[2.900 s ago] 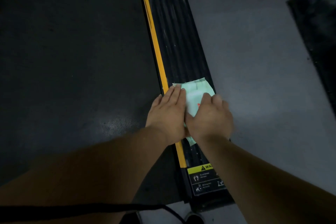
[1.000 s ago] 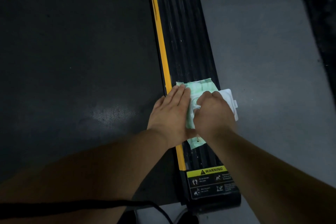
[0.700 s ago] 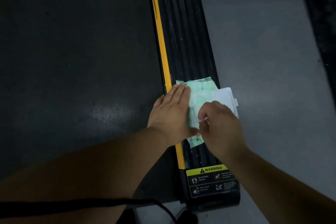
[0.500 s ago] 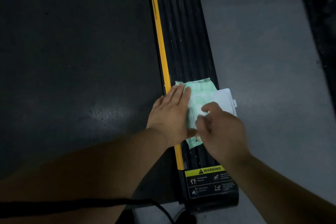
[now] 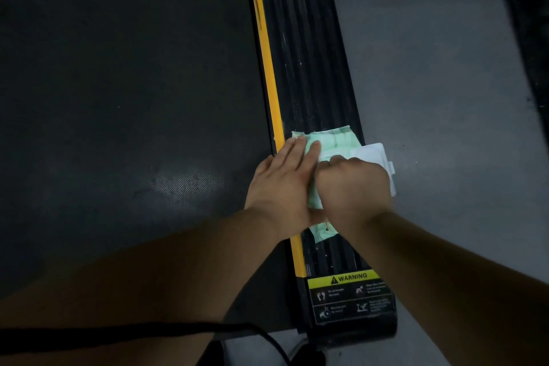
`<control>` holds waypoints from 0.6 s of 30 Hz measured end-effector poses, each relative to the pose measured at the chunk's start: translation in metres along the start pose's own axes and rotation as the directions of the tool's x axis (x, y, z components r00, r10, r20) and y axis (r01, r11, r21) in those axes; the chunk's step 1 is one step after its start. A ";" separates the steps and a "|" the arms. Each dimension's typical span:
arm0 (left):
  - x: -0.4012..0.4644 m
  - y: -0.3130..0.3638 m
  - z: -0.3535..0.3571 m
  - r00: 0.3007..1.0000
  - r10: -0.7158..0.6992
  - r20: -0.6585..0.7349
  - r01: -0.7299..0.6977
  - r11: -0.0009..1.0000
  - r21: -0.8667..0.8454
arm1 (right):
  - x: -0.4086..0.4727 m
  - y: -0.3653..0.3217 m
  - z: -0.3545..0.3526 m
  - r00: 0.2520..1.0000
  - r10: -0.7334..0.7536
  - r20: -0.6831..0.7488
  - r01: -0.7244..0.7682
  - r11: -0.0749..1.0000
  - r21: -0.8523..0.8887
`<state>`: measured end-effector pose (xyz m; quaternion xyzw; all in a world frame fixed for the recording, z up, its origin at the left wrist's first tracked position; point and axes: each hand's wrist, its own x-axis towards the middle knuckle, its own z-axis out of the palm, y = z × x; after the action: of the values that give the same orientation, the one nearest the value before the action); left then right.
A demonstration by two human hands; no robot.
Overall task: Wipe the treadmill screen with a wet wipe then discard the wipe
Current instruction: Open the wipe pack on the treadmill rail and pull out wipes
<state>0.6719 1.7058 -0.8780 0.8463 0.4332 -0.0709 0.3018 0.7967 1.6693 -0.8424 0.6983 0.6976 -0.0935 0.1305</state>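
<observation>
Grey floor (image 5: 445,98), black strap (image 5: 118,336) below

Much of the pack hidden under two hands

The right hand (image 5: 353,187) covers the middle of the wipe pack (image 5: 335,142), its opening and most of the flipped lid (image 5: 374,153); its fingertips cannot be seen, so any wipe pinched there is untold. The left hand (image 5: 282,181) hides the pack's left edge. The small print on the warning label (image 5: 350,297), below the hands, is too small to read. Both forearms run off the bottom edge.
</observation>
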 end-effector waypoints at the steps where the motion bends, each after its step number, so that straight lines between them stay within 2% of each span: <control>1: 0.000 0.000 0.000 1.000 -0.001 0.002 0.001 1.000 0.001 | 0.001 0.000 0.001 1.000 -0.008 0.010 0.008 1.000 -0.029; 4: 0.001 0.002 -0.001 1.000 -0.008 0.010 0.008 1.000 0.009 | 0.004 0.006 0.007 1.000 0.020 0.021 -0.019 0.997 -0.079; 8: 0.002 0.002 0.000 1.000 -0.015 0.006 0.015 1.000 0.026 | -0.006 0.018 0.006 0.987 0.038 -0.155 -0.012 0.986 0.164; 13: 0.001 0.004 -0.001 1.000 -0.010 0.007 0.010 1.000 0.018 | -0.022 0.019 0.013 0.930 0.216 -0.298 -0.093 0.922 0.377; 15: 0.001 0.005 -0.001 1.000 -0.012 0.007 0.012 1.000 0.019 | -0.025 0.019 0.020 0.917 0.275 -0.289 -0.131 0.892 0.433; 18: 0.001 0.005 -0.001 1.000 -0.019 0.003 0.019 0.999 0.026 | -0.022 0.018 0.019 0.927 0.334 -0.171 -0.227 0.861 0.456</control>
<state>0.6764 1.7049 -0.8749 0.8459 0.4397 -0.0810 0.2908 0.8155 1.6422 -0.8528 0.8104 0.5606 -0.1374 -0.1003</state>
